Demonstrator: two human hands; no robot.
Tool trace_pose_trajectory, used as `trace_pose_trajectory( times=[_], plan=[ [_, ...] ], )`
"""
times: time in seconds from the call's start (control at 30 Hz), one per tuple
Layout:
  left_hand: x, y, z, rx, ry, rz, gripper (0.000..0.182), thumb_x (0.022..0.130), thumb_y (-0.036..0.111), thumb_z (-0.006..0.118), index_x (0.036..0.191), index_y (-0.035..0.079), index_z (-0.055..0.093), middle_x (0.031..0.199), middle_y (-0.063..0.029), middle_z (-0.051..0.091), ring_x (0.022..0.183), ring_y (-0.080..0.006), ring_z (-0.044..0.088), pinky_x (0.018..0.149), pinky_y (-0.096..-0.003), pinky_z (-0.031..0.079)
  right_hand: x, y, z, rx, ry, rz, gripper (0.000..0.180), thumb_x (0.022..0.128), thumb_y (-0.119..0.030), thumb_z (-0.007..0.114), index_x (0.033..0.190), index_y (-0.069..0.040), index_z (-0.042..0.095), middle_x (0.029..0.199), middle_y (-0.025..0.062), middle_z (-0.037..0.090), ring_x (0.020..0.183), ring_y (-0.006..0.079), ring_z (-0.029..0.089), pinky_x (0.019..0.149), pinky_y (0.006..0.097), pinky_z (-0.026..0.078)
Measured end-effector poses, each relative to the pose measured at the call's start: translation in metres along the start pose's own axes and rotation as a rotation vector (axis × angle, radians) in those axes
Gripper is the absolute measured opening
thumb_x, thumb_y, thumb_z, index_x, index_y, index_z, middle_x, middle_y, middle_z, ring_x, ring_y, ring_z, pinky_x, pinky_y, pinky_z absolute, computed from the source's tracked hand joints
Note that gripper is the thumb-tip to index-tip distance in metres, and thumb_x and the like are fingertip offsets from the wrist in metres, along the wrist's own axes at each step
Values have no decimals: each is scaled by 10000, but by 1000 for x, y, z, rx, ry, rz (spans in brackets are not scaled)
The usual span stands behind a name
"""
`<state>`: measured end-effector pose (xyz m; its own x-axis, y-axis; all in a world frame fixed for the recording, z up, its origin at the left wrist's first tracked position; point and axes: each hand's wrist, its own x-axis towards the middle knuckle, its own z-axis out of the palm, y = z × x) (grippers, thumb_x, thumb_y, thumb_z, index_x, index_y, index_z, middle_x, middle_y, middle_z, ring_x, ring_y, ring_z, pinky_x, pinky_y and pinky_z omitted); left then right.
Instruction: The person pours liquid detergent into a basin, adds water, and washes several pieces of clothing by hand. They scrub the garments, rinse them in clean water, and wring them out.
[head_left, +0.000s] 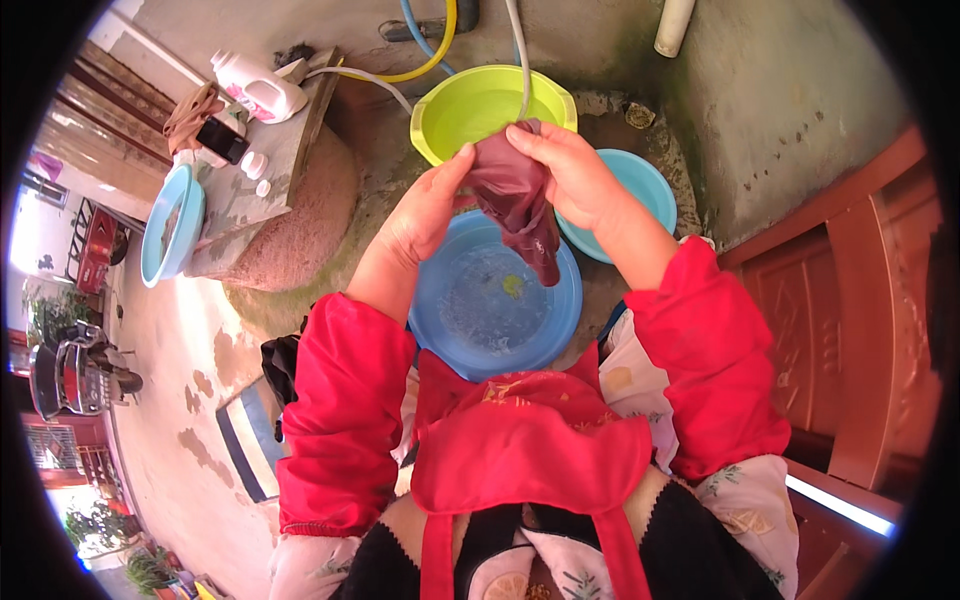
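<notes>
A wet, dark maroon cloth hangs bunched between my hands, its lower end dangling over a blue plastic basin. My left hand pinches its upper left part with thumb and fingers. The upper right edge is gripped by my right hand. Water with bubbles and a small yellow-green piece lies in the blue basin, close in front of the red apron. Beyond my hands stands a lime-green basin of water, with a grey hose reaching into it. A light-blue basin sits behind my right forearm.
On a stone slab at left are a white detergent jug, a dark phone, a brown cloth, white caps and another light-blue basin. A red-brown door stands at right, and a motorcycle far left.
</notes>
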<state>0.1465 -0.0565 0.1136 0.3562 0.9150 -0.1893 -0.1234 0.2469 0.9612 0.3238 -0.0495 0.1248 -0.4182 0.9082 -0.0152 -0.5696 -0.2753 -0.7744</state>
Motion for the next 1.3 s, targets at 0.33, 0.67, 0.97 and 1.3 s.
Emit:
trace_pose_trajectory(
  times=[0.33,0.67,0.97,1.3],
  plan=[
    [-27,-178,-39,-691,400,-605,663,870,614,374,1334,142,388,1344,-141,424,1246,-351,376,980,-628,281,4,-8,54,-50,-259,140,338,918,-362,513,972,-29,527,809,83,599,693,185,604,626,329,516],
    [-40,-108,-2,-1163,-120,118,878,778,735,349,1327,51,377,1347,-146,423,1231,-320,408,1056,-460,300,-19,72,-29,-703,-135,222,339,891,-157,526,1205,-35,486,1096,105,592,965,197,589,791,329,483],
    [-32,-90,-37,-1012,135,255,783,811,602,504,1283,-15,409,1332,-184,422,1253,-333,367,1082,-471,251,-108,-38,-170,-898,668,-184,238,886,-213,563,1036,-29,591,787,65,626,687,115,593,599,239,481],
    [0,-124,-98,-861,284,-328,379,830,34,444,1202,-27,479,1158,-176,572,1097,-324,535,997,-446,398,-278,133,-467,-1109,1301,186,408,677,-91,678,1048,3,537,955,138,612,868,226,603,789,337,480]
  ],
)
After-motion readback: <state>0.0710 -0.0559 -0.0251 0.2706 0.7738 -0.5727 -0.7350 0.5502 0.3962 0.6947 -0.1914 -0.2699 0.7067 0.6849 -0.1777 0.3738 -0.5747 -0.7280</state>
